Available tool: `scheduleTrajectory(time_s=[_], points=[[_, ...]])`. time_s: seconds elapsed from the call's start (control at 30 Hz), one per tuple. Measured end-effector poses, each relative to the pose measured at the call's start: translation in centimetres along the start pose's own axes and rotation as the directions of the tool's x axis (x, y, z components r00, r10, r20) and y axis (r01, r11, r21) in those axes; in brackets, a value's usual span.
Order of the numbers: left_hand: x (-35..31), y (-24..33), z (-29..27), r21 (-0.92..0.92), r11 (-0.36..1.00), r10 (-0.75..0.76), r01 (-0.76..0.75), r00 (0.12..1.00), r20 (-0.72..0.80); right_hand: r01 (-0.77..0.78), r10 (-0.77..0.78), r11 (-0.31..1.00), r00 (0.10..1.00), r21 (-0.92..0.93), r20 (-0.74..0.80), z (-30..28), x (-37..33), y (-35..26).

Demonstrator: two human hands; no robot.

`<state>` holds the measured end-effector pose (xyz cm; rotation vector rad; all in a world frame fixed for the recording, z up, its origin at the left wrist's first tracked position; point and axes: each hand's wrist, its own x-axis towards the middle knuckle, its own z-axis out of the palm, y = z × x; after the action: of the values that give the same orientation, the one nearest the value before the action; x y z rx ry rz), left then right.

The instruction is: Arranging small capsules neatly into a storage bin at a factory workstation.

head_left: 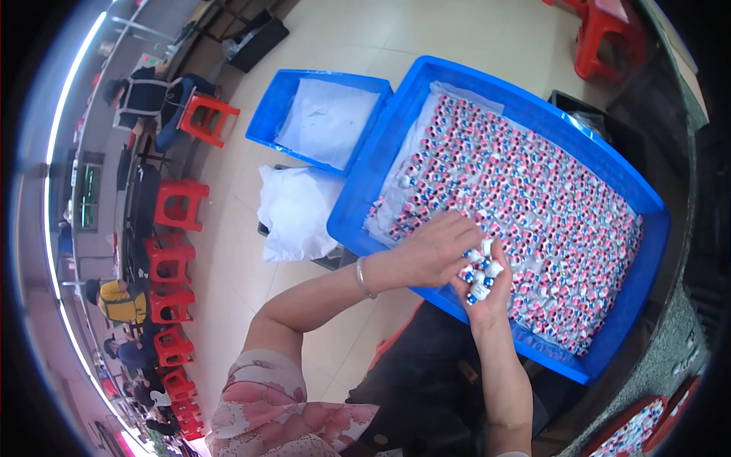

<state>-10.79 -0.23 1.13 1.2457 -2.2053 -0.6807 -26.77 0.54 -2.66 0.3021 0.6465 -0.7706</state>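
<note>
My right hand is cupped palm up around several small white and blue figures, over the near edge of a large blue bin. My left hand, with a bracelet at its wrist, reaches over beside it. Its fingers are bent and pinched together at the upper side of the right palm; whatever they grip is hidden. Many small pink, white and blue figures cover the bin's floor in close rows, on a pale sheet.
A smaller blue bin with a white sheet adjoins on the left, above a white plastic bag. Red stools line the far left, where people sit. At lower right, red trays hold more figures near a speckled counter.
</note>
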Motion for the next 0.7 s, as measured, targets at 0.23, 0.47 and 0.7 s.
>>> scheduleTrajectory(time_s=[0.23, 0.47, 0.7], points=[[-0.9, -3.4, -4.1, -0.287, 0.933, -0.292, 0.218, 0.924, -0.246, -0.034, 0.022, 0.994, 0.993, 0.1, 0.12, 1.2, -0.2, -0.5], [-4.9, -11.8, -3.0, 0.349, 0.825, -0.446, 0.445, 0.891, -0.083, -0.044, 0.017, 0.985, 0.987, 0.168, 0.157, 1.0, -0.2, -1.0], [-4.0, -11.7, -2.5, 0.357, 0.819, -0.448, 0.449, 0.889, -0.091, -0.048, 0.022, 0.986, 0.987, 0.161, 0.158, 1.3, -0.5, -1.1]])
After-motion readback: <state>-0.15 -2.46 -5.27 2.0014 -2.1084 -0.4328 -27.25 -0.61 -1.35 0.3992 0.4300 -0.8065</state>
